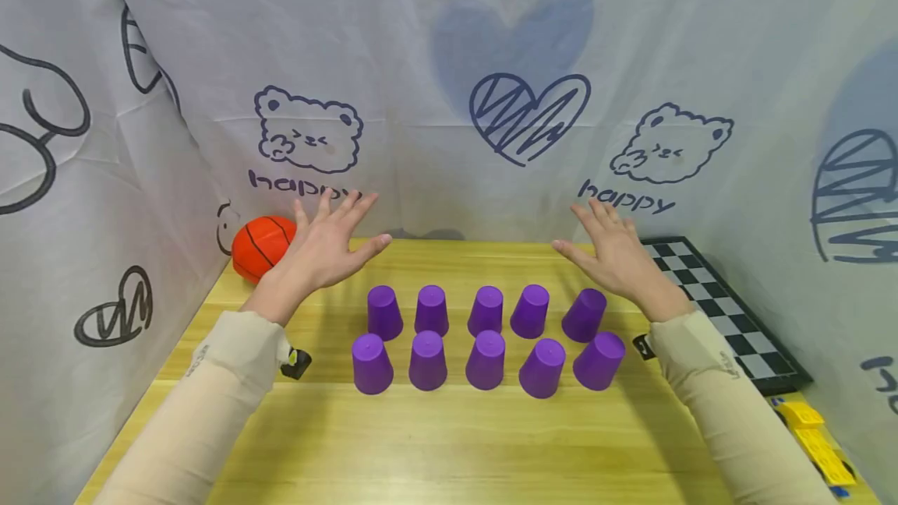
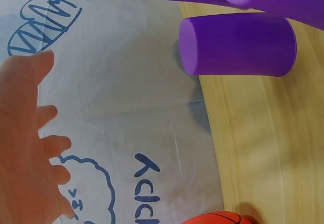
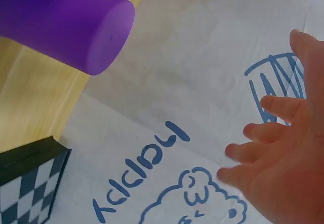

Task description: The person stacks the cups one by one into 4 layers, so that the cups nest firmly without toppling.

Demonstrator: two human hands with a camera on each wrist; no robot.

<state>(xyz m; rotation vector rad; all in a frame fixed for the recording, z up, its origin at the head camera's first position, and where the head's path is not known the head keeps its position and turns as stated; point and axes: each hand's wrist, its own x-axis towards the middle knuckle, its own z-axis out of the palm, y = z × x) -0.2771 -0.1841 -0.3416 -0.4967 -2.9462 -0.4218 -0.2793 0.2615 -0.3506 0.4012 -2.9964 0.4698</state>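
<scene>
Two rows of purple cups [image 1: 485, 361] stand upside down on the wooden table, several in each row. My left hand [image 1: 328, 242] hovers beyond the left end of the rows, fingers spread and holding nothing. On the other side my right hand [image 1: 609, 250] is raised with its fingers extended, also without anything in it. In the left wrist view a purple cup [image 2: 238, 44] shows apart from the left hand [image 2: 30, 138]. The right wrist view has a cup [image 3: 71, 24] at upper left, well away from the right hand [image 3: 288, 133].
A red ball with black lines [image 1: 263, 246] sits at the back left, behind the left wrist. Along the right edge lies a black-and-white checkered board [image 1: 708, 291], with a yellow toy vehicle [image 1: 817, 443] nearer. A printed white cloth [image 1: 421, 146] closes off the back and sides.
</scene>
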